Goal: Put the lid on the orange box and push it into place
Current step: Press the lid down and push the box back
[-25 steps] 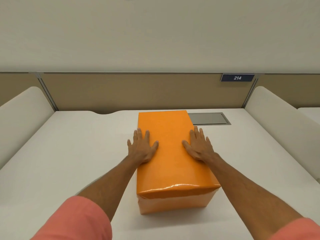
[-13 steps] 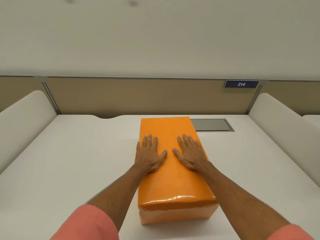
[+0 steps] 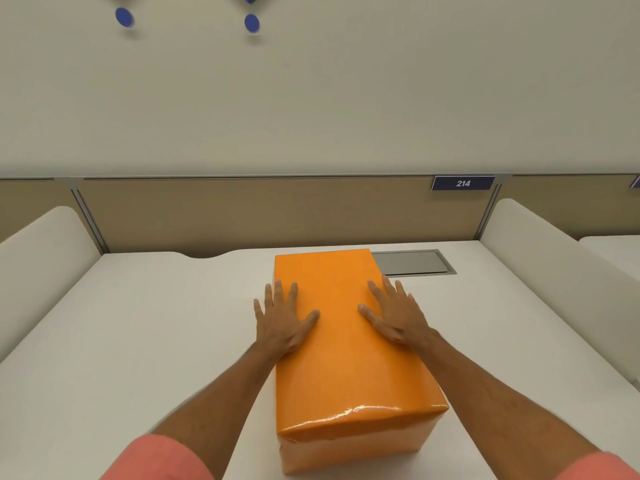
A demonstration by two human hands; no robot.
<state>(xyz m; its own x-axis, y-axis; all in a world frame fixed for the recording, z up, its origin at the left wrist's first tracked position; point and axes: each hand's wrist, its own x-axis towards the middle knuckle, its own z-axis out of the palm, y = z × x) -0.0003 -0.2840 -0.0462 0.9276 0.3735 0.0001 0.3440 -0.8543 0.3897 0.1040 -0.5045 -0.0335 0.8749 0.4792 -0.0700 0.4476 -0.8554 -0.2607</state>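
The orange box (image 3: 356, 448) stands lengthwise on the white desk (image 3: 138, 341), with its orange lid (image 3: 341, 358) sitting on top and covering it. My left hand (image 3: 282, 318) lies flat with spread fingers over the lid's left edge, its outer fingers hanging past the side. My right hand (image 3: 398, 317) lies flat with spread fingers over the lid's right edge. Neither hand grips anything. The inside of the box is hidden by the lid.
A grey metal cable hatch (image 3: 414, 263) is set in the desk right behind the box. Padded white dividers (image 3: 41, 258) (image 3: 554, 271) rise on both sides. A tan back panel with a "214" plate (image 3: 463, 183) closes the far edge.
Both hands slid apart from the lid's middle to its left and right edges. The camera tilted up a little, bringing more of the wall into view. The box has not moved.
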